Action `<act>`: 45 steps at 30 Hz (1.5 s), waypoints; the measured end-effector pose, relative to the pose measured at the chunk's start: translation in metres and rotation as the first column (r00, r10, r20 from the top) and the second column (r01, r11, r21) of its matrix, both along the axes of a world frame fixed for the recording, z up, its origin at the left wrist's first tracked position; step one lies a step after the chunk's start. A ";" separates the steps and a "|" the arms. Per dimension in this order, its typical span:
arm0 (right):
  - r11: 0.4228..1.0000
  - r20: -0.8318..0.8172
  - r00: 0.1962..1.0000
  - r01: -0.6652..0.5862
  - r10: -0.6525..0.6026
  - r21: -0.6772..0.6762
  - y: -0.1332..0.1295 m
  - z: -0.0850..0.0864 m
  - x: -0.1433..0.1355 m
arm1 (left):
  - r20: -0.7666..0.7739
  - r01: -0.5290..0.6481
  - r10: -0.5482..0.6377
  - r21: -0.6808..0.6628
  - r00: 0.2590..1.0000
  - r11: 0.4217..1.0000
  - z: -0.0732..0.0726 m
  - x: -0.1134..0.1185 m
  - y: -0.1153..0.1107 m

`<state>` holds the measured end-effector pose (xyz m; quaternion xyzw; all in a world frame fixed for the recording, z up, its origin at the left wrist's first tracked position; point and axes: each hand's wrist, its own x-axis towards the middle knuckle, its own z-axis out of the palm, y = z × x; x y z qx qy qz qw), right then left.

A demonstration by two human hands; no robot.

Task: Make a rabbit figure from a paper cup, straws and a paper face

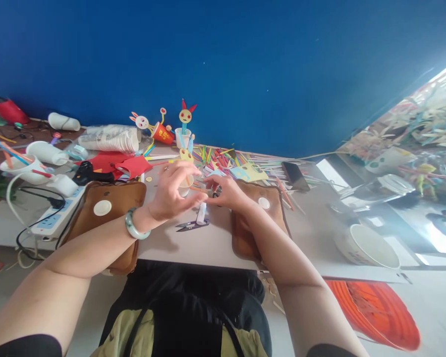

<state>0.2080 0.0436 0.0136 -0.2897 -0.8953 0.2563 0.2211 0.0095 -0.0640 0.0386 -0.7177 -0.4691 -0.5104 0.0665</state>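
Note:
My left hand is curved round a white paper cup, with thumb and fingers on its near side. An orange strip sticks out from the cup towards my right hand, whose fingers are bent together beside it. Something dark shows at the right fingertips, too small to name. Below the hands, thread snips lie on the table, touching a small white tube. Just behind the cup is a yellow paper face.
Brown pads lie left and right. Coloured strips and a phone are behind. Cup figures, stacked cups, a glue gun and a power strip stand left; a white bowl is right.

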 end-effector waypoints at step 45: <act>0.935 0.321 0.898 0.213 -0.302 0.284 0.024 -0.022 0.002 | -0.606 -0.521 0.210 -0.397 0.767 0.755 -0.029 -0.032 0.055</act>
